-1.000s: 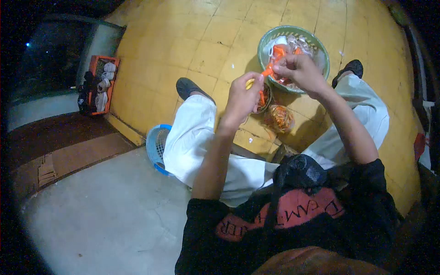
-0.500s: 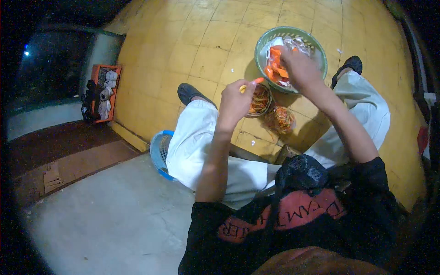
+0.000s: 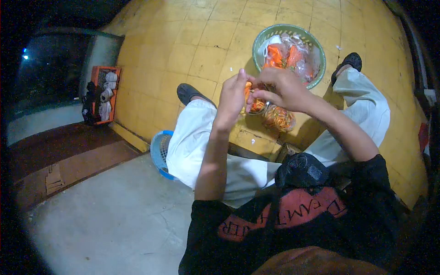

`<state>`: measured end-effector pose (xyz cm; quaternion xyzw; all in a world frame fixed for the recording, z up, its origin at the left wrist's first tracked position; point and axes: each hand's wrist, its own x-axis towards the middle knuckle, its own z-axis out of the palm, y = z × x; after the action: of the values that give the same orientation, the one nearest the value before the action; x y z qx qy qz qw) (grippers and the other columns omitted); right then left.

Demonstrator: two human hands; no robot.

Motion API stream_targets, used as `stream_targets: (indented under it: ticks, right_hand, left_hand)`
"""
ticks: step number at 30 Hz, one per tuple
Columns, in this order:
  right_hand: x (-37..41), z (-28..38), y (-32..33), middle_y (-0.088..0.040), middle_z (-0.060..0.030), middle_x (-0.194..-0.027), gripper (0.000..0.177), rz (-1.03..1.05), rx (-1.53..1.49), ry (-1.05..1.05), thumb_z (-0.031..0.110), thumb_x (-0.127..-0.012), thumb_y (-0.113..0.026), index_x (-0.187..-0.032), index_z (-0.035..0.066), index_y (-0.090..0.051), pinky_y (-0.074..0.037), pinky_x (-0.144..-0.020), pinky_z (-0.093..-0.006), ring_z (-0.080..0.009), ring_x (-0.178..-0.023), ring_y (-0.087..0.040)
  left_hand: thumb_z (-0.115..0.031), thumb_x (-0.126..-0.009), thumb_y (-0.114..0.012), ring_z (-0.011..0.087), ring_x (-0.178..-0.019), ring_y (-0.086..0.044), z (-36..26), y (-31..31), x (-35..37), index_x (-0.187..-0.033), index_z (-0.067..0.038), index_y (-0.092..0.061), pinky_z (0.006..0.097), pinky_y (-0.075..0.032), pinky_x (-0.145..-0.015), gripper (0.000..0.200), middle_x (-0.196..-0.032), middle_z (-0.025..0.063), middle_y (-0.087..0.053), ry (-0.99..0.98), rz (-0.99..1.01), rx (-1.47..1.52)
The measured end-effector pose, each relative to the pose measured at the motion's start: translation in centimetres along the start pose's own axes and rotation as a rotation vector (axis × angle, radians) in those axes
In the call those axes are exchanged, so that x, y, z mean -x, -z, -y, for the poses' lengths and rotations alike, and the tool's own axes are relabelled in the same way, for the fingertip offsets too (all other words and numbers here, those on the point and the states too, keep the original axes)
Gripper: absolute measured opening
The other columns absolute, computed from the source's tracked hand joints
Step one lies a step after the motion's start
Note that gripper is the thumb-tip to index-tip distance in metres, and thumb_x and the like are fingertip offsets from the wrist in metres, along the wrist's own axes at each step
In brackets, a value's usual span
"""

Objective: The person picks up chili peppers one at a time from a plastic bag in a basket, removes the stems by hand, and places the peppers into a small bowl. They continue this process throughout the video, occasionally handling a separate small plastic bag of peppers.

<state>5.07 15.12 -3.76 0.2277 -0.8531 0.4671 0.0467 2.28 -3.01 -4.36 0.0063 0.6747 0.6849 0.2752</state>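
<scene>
My left hand (image 3: 232,98) and my right hand (image 3: 280,90) meet over a small bowl of orange shreds (image 3: 258,106) on the yellow tiled floor. Both hold one orange carrot piece (image 3: 248,89) between them; a tool in the left hand cannot be made out. Beyond the hands stands a green basket (image 3: 259,42) with orange carrot pieces (image 3: 277,56) and clear plastic bags. A small bag of orange shreds (image 3: 278,118) lies just right of the bowl.
My legs in white trousers (image 3: 192,137) spread to either side, with dark shoes (image 3: 187,92) on the tiles. A blue basket (image 3: 159,149) lies by my left leg. An orange crate with shoes (image 3: 101,94) stands at the far left by a dark wall.
My right hand came back from the green basket and joined my left hand over the small bowl. The left hand stayed about where it was.
</scene>
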Motion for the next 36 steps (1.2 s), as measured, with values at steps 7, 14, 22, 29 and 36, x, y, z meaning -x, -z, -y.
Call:
stream_targets:
  ticks: [7, 14, 22, 29, 36]
  right_hand:
    - [0.6, -1.1, -0.3, -0.062, -0.0129, -0.081, 0.022, 0.079, -0.007, 0.018, 0.023, -0.082, -0.068, -0.092, 0.003, -0.068, -0.047, -0.067, -0.0406, -0.0307, -0.075, -0.061]
    - [-0.6, 0.1, 1.9, -0.056, 0.002, -0.075, 0.015, -0.024, -0.782, -0.512, 0.019, -0.087, -0.066, -0.093, 0.006, -0.064, -0.043, -0.06, -0.0253, -0.008, -0.068, -0.053]
    - [-0.3, -0.5, 2.4, -0.056, 0.0003, -0.079, 0.014, -0.053, -1.407, -0.734, 0.017, -0.086, -0.068, -0.087, 0.008, -0.057, -0.04, -0.05, -0.0215, -0.0085, -0.061, -0.051]
    - [-0.4, -2.3, 0.7, -0.058, -0.0011, -0.074, 0.015, -0.318, -0.493, -0.388, 0.019, -0.085, -0.068, -0.079, 0.007, -0.061, -0.045, -0.063, -0.0304, -0.0131, -0.068, -0.056]
    - [0.2, -6.9, 3.2, -0.066, -0.0128, -0.084, 0.021, -0.08, 0.471, -0.278, 0.017, -0.083, -0.066, -0.098, 0.002, -0.065, -0.049, -0.07, -0.0396, -0.0309, -0.078, -0.063]
  left_hand:
    - [-0.039, -0.102, -0.034, 0.0066, -0.044, -0.042, -0.2, -0.9, 0.4, -0.091, -0.001, -0.055, 0.019, -0.033, -0.034, 0.045, -0.065, 0.0032, -0.052, 0.039, 0.04, 0.052]
    - [-0.038, -0.103, -0.035, 0.0051, -0.04, -0.038, -2.1, -1.1, 1.1, -0.099, -0.002, -0.054, 0.0183, -0.027, -0.031, 0.042, -0.071, 0.0062, -0.057, 0.03, 0.108, 0.051]
    - [-0.029, -0.1, -0.047, 0.003, -0.045, -0.038, -1.1, -1.4, 1.2, -0.094, -0.004, -0.056, 0.0186, -0.03, -0.04, 0.028, -0.077, 0.0021, -0.058, -0.151, 0.279, -0.116]
    - [-0.026, -0.099, -0.05, 0.0038, -0.047, -0.042, -0.8, -0.5, 0.8, -0.085, -0.005, -0.059, 0.0202, -0.032, -0.043, 0.027, -0.066, -0.0015, -0.055, -0.074, 0.244, -0.277]
    - [-0.034, -0.098, -0.047, 0.0071, -0.051, -0.051, 1.8, 1.5, -0.6, -0.086, -0.003, -0.064, 0.0223, -0.039, -0.047, 0.037, -0.064, 0.0013, -0.057, -0.109, 0.065, -0.767]
